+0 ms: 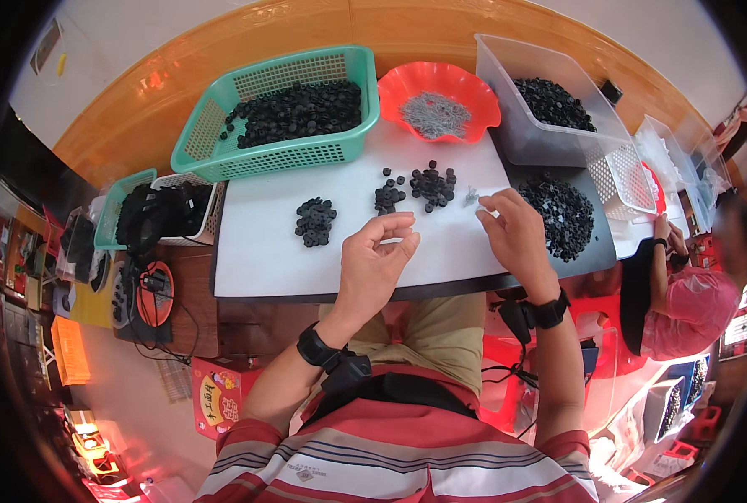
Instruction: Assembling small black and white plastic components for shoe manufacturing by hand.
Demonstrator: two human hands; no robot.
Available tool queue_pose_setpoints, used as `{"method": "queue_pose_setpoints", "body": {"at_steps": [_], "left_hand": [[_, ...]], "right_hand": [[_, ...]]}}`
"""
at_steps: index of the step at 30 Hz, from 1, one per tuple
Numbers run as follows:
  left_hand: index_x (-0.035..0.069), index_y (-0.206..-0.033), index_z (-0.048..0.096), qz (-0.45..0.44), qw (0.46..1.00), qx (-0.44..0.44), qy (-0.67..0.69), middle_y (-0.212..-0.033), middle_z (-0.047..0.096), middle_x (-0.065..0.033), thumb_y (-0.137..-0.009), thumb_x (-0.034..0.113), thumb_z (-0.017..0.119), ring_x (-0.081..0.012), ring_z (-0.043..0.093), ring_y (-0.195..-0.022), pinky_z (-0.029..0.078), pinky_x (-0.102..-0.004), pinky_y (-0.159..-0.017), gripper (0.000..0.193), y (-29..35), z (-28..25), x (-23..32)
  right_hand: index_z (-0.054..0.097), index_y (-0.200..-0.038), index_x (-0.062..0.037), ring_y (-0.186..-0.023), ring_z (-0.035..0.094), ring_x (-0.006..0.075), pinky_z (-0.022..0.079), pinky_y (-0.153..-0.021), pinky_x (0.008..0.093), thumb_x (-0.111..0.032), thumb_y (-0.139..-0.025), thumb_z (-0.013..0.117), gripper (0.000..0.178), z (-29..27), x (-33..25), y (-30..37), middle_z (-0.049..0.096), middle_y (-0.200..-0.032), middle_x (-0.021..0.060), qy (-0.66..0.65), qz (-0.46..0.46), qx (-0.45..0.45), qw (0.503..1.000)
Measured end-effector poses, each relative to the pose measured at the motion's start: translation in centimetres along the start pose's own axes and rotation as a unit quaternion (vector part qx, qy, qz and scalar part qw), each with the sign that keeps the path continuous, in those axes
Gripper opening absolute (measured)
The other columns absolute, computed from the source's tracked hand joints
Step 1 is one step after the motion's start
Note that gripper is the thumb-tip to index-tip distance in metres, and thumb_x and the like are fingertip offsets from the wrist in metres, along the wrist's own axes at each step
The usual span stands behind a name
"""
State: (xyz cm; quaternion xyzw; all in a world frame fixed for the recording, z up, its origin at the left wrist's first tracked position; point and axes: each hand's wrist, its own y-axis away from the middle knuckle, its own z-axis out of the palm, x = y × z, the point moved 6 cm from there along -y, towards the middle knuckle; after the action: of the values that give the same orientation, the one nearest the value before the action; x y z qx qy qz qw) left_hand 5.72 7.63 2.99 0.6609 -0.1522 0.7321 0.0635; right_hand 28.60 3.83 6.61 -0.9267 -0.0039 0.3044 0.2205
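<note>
The green basket [327, 152], a rigid plastic lattice, holds a broad spread of small black pieces [306, 113], matte, stubby and rounded. Beside it, the red bowl [393, 90] – glossy, with a scalloped rim – carries a tangle of thin silvery pins [435, 115]. The translucent bin [545, 147], smooth and straight-walled, contains more black pieces, and a loose dark heap [558, 216] lies on the table just in front of it.

On the smooth white sheet [256, 251] sit three small clusters of the same black pieces: a left pile [316, 222], a middle pile [388, 198] and a right pile [433, 187]. A few pins [472, 198] lie right of these.

The left hand [378, 258] is loosely curled near the middle pile, thumb and forefinger slightly apart; the right hand [518, 235] is half-closed, fingertips beside the few pins – whether either grips anything small, I cannot tell.
</note>
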Motion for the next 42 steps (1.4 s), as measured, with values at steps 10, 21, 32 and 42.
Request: {"method": "queue_pose_setpoints", "body": {"at_steps": [10, 21, 32, 42], "left_hand": [[0.001, -0.114, 0.071, -0.019, 0.998, -0.036, -0.051, -0.116, 0.072, -0.0067, -0.095, 0.012, 0.073, -0.011, 0.067, -0.098, 0.055, -0.0271, -0.084, 0.023, 0.6, 0.8, -1.6], [0.001, -0.115, 0.072, -0.018, 0.997, -0.042, -0.069, -0.108, 0.074, -0.0051, -0.095, 0.011, 0.072, -0.0094, 0.066, -0.093, 0.055, -0.0265, -0.081, 0.022, 0.8, 0.5, -1.4], [0.0, -0.115, 0.072, -0.024, 0.996, -0.053, -0.062, -0.104, 0.073, -0.0051, -0.095, 0.012, 0.072, -0.009, 0.065, -0.091, 0.054, -0.0257, -0.081, 0.023, 0.8, 0.7, -1.7], [-0.003, -0.12, 0.066, -0.086, 0.985, -0.083, 0.126, -0.107, 0.072, -0.0075, -0.099, 0.014, 0.069, -0.0122, 0.068, -0.095, 0.057, -0.0284, -0.085, 0.027, 0.4, 2.0, -2.6]], "right_hand": [[0.072, -0.106, -0.006, -0.086, 0.068, 0.035, 0.054, -0.076, 0.0461, -0.014, -0.089, 0.068, 0.019, 2.7, -0.9, -2.3, 0.065, -0.105, 0.0085, 0.128, -0.069, -0.082, 0.986], [0.072, -0.105, -0.0034, -0.088, 0.068, 0.0351, 0.053, -0.077, 0.0473, -0.015, -0.087, 0.071, 0.022, 4.4, -1.4, -3.7, 0.064, -0.11, 0.0108, 0.164, -0.085, -0.126, 0.975], [0.07, -0.099, -0.0023, -0.086, 0.067, 0.0378, 0.053, -0.075, 0.0471, -0.018, -0.084, 0.07, 0.022, 3.9, -1.5, -2.5, 0.065, -0.107, 0.013, 0.112, -0.079, -0.141, 0.98], [0.07, -0.099, -0.0047, -0.064, 0.061, 0.0228, 0.049, -0.059, 0.034, -0.013, -0.078, 0.079, 0.024, 2.2, -4.6, 0.7, 0.065, -0.098, 0.0091, -0.122, -0.042, -0.11, 0.985]]}}
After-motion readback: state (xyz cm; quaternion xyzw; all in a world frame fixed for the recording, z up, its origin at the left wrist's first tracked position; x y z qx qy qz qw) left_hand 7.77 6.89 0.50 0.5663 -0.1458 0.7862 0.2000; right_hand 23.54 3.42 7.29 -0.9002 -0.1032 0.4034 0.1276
